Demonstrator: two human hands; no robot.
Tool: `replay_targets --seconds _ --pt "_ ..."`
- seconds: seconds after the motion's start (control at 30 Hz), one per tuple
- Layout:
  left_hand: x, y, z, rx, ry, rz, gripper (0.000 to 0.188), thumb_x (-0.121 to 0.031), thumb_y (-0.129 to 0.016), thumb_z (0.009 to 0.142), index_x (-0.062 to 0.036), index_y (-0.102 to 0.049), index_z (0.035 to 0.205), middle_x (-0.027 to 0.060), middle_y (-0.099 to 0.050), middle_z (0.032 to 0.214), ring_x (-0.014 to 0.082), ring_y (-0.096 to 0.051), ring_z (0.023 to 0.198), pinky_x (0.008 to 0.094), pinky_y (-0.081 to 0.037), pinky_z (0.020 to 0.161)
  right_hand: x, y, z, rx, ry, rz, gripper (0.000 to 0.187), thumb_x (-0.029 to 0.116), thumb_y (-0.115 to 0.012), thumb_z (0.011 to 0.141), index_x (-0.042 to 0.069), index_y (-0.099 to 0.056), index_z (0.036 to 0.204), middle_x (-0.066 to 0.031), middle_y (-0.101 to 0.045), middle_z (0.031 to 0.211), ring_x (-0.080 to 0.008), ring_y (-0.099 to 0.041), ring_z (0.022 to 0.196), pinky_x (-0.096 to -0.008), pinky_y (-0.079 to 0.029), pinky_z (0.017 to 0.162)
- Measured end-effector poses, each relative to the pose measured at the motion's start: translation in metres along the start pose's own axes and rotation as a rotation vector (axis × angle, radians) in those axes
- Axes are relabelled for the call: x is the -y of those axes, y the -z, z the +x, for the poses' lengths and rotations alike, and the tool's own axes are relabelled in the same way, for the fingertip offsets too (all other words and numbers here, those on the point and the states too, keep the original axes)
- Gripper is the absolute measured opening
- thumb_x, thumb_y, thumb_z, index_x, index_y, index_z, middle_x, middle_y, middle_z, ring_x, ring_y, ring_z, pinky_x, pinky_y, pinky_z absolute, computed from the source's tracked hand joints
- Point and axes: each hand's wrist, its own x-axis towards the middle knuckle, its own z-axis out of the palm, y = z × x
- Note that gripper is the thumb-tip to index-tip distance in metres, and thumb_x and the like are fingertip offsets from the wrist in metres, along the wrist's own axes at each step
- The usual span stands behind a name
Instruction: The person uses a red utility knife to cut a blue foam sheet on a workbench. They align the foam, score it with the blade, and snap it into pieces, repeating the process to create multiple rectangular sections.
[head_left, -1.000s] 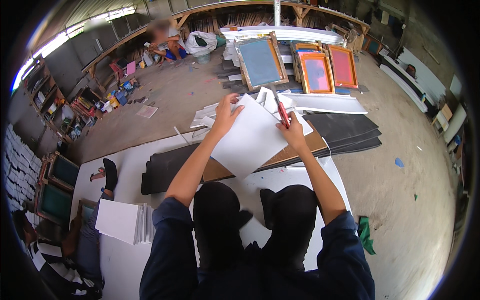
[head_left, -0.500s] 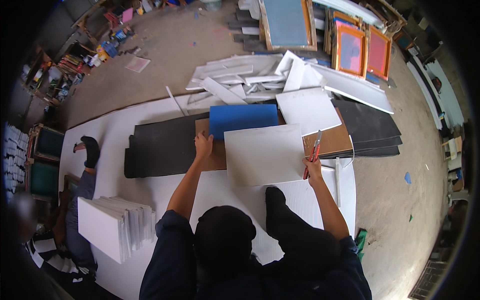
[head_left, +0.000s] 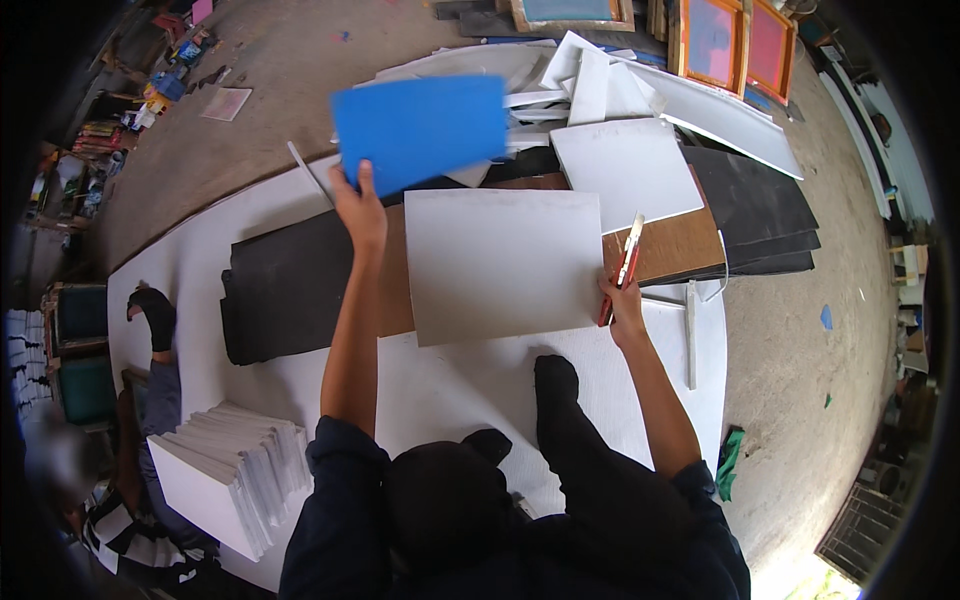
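Note:
My left hand (head_left: 362,208) pinches the lower left corner of a blue rectangular sheet (head_left: 420,135), holding it raised and tilted above the far scraps. My right hand (head_left: 626,312) is closed round a red utility knife (head_left: 624,270), its pale tip pointing up and away. That hand is also at the right edge of a white rectangular board (head_left: 505,270); whether its fingers grip the board is hidden. Under the white board lie a brown board (head_left: 655,255) and dark grey sheets (head_left: 290,285). Another white board (head_left: 630,170) rests at the far right of the brown one.
White offcuts (head_left: 590,85) are heaped beyond the boards. A stack of white boards (head_left: 225,470) stands at my left, beside another person's leg (head_left: 165,400). Framed screens (head_left: 712,45) lean at the far right. A white strip (head_left: 691,335) lies right of my hand.
My left hand has lifted the blue sheet off the pile and carried it away and to the left. The white board and my right hand with the knife appear slightly farther left and away.

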Motion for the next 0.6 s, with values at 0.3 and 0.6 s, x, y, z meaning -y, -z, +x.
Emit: replay_targets --seconds 0.3,0.6 --pt "0.009 0.075 0.004 -0.034 0.270 -0.155 0.036 -0.035 -0.048 0.092 -0.0042 -0.040 0.110 0.0074 -0.048 0.101 0.0154 -0.048 0.091 0.0325 -0.044 0.076 -0.004 -0.056 0.021 -0.219 0.400 -0.617 0.023 0.018 -0.057 0.083 0.004 -0.040 0.091 -0.0110 -0.055 0.076 -0.0186 -0.056 0.057 -0.0300 -0.045 0.049" --pt "0.023 0.057 -0.115 0.261 0.655 -0.213 0.052 -0.038 -0.042 0.094 -0.0088 -0.028 0.135 0.0117 -0.046 0.121 0.0200 -0.045 0.109 0.0346 -0.042 0.086 0.012 0.038 0.096 -0.443 0.689 -0.953 0.033 0.015 -0.052 0.087 -0.005 -0.042 0.111 -0.0254 -0.052 0.096 -0.0391 -0.055 0.085 -0.0432 -0.044 0.072"
